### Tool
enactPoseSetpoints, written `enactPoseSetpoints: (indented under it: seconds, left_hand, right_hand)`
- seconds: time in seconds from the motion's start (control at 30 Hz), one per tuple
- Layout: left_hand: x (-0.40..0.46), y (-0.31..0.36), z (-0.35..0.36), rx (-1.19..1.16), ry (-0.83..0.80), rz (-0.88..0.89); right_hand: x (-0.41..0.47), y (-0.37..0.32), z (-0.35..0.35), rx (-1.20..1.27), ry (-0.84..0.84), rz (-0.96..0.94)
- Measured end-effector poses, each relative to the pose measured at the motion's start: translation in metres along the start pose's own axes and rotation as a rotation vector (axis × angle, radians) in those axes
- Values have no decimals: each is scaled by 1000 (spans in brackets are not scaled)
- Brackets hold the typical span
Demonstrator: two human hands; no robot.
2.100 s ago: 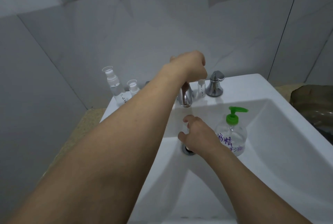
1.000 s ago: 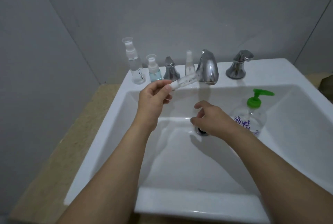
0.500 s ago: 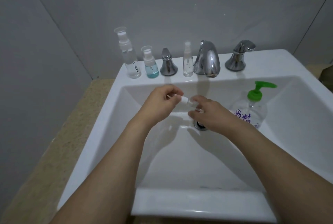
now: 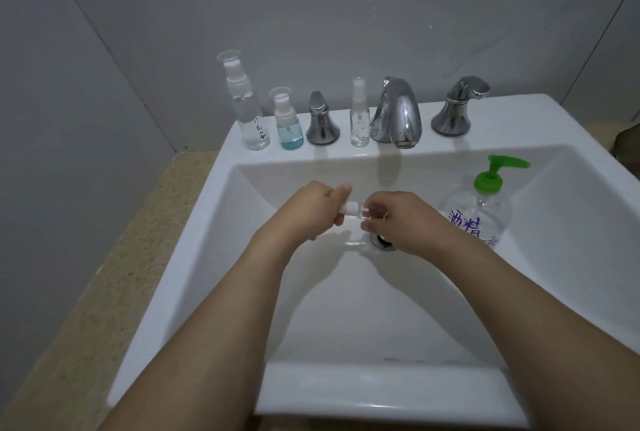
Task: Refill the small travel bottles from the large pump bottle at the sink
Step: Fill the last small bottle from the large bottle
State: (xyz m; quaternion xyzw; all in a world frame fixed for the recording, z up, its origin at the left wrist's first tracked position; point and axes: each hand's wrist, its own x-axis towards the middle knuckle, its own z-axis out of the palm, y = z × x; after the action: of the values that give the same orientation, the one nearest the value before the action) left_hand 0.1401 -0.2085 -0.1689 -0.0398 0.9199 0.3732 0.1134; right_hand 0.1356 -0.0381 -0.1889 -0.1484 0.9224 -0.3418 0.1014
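While both hands pinch the small travel bottle (image 4: pixel 356 213) over the sink (image 4: pixel 346 292) basin, left hand (image 4: pixel 313 214) on its cap end, right hand (image 4: pixel 403 219) on its body, uncapping looks underway; next, reach the pump bottle (image 4: pixel 479 214) at right.

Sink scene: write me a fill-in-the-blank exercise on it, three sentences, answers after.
1. The large pump bottle in the basin has a ____ pump head.
2. The small travel bottle over the drain is held by ____ hands: left hand, right hand.
3. The short bottle on the ledge holds ____ liquid.

Answers: green; both; blue
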Motion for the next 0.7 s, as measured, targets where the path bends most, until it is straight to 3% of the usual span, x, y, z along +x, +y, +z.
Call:
enactPoseSetpoints:
  seconds: [0.13,0.3,0.53,0.7]
  left_hand:
    - [-2,0,-4,-278,-58,-14]
    - [0,1,-1,-172,-45,101]
    - [1,-3,-6,-111,-26,-62]
    - [-3,-3,-2,-152,-139,9]
  right_hand:
    - [2,2,0,18,61,14]
    - [2,5,0,-59,42,21]
    - [2,7,1,-38,42,23]
    - [4,10,1,-3,60,26]
